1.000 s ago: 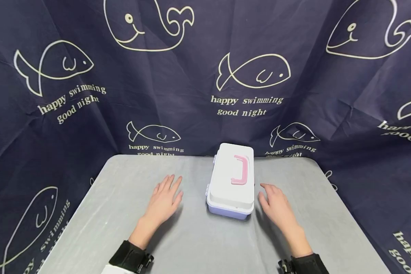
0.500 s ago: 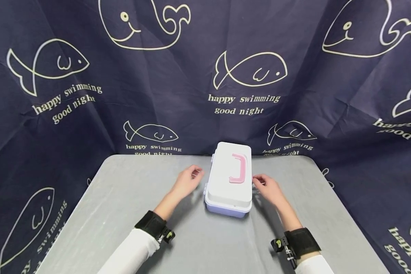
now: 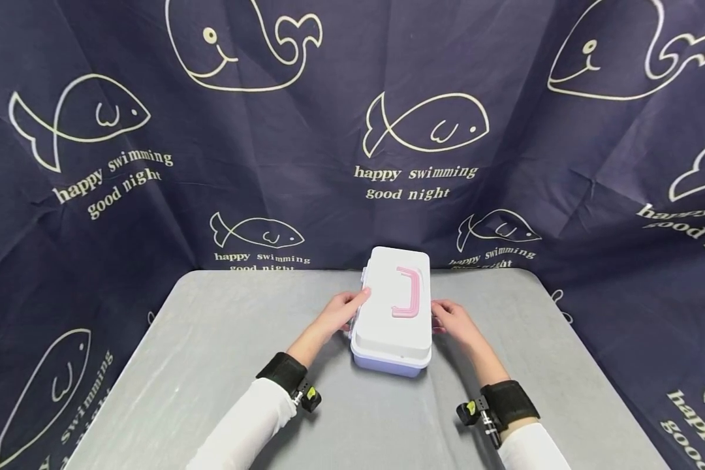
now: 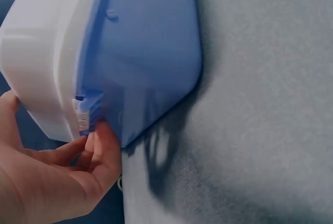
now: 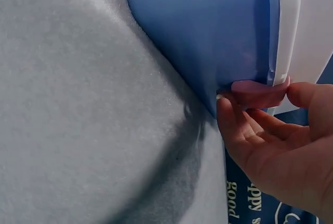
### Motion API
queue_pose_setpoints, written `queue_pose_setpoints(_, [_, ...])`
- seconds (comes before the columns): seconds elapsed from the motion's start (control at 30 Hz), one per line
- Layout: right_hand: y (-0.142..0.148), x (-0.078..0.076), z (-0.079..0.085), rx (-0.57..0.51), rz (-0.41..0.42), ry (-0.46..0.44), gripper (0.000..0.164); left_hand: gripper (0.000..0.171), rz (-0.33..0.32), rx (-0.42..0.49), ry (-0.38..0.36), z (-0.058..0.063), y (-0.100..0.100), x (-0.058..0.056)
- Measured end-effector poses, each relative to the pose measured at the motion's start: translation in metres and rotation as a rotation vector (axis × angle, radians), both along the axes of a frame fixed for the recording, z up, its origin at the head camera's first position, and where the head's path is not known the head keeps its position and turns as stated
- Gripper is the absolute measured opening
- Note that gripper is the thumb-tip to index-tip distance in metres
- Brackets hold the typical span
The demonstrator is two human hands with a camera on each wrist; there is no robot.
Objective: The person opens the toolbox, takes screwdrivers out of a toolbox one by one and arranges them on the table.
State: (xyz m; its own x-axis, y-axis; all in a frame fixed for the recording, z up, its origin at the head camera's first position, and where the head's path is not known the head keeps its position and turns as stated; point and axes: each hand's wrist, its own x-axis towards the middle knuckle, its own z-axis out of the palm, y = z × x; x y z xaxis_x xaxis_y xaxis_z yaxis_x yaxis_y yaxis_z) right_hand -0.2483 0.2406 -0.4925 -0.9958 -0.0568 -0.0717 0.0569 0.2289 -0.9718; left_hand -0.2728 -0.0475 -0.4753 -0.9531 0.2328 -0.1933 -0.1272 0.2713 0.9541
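Box (image 3: 388, 307) stood near table's (image 3: 258, 313) far edge.
Fingers clamped, your left hand (image 3: 336, 313) gripped it, your right hand (image 3: 455, 321) its latch (image 5: 256, 94).

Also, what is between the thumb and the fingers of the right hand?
In the right wrist view, a pink latch on the box lies between them.

Beyond the far, left and right edges of the grey table (image 3: 211, 346) we see dark blue cloth (image 3: 323, 143); on it we find outlined whales (image 3: 235, 52), fish (image 3: 427, 123) and lettering (image 3: 414, 172), "happy swimming good night".
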Motion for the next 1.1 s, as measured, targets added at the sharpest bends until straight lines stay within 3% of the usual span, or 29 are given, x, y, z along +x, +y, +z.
queue_pose_setpoints(0.17, [0.003, 0.001, -0.002, -0.087, 0.038, -0.012, 0.058, 0.071, 0.020, -0.004, -0.026, -0.004, 0.001, -0.002])
queue_pose_setpoints(0.4, [0.003, -0.002, -0.004, -0.183, 0.015, -0.129, 0.049, 0.062, 0.053, 0.025, -0.030, -0.008, 0.005, -0.002])
queue_pose_setpoints(0.6, [-0.005, 0.000, 0.005, -0.225, 0.020, -0.151, 0.048, 0.055, 0.057, 0.058, -0.001, -0.008, 0.002, -0.003])
queue_pose_setpoints(0.73, [-0.015, 0.006, 0.007, -0.239, 0.068, -0.157, 0.048, 0.052, 0.085, 0.044, 0.014, -0.009, -0.008, 0.004])
queue_pose_setpoints(0.93, [-0.021, 0.009, 0.012, -0.262, 0.097, -0.154, 0.044, 0.057, 0.083, 0.026, 0.001, 0.001, -0.021, 0.013])
queue_pose_setpoints(1.1, [-0.033, 0.014, 0.014, -0.274, 0.142, -0.163, 0.043, 0.057, 0.111, 0.016, -0.006, 0.006, -0.037, 0.030])
